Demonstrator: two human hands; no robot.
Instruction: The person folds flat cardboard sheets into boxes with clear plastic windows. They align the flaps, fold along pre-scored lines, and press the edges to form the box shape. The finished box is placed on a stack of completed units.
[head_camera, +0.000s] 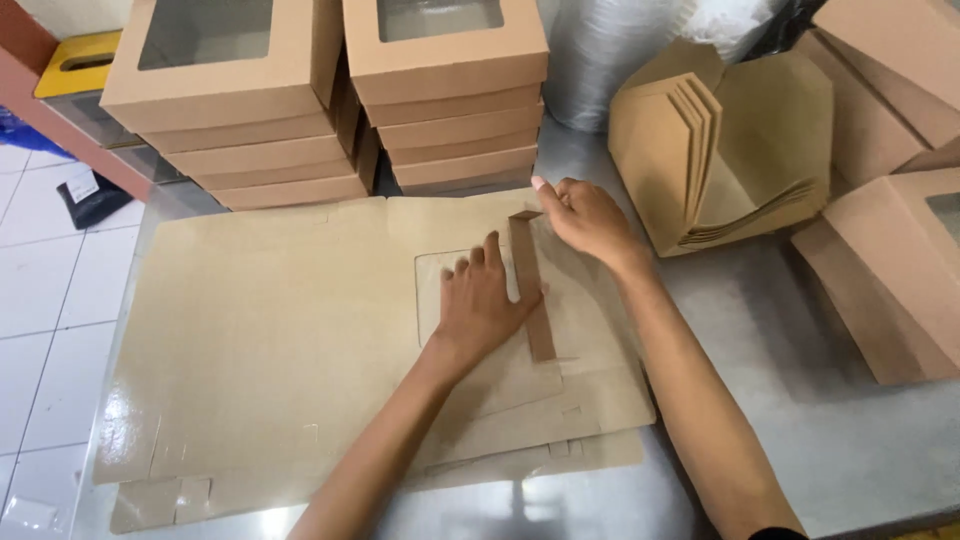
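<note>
Pressing flat at frame centre, the left hand spreads its fingers on a box blank on the counter; the right hand pinches its flap. Closed windowed boxes, contents unseen, stack upper left.

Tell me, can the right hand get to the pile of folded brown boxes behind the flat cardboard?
Probably yes. The right hand is already at the far edge of the flat cardboard sheet, and the nearer stack of windowed boxes stands just beyond its fingertips, with nothing between them.
</note>
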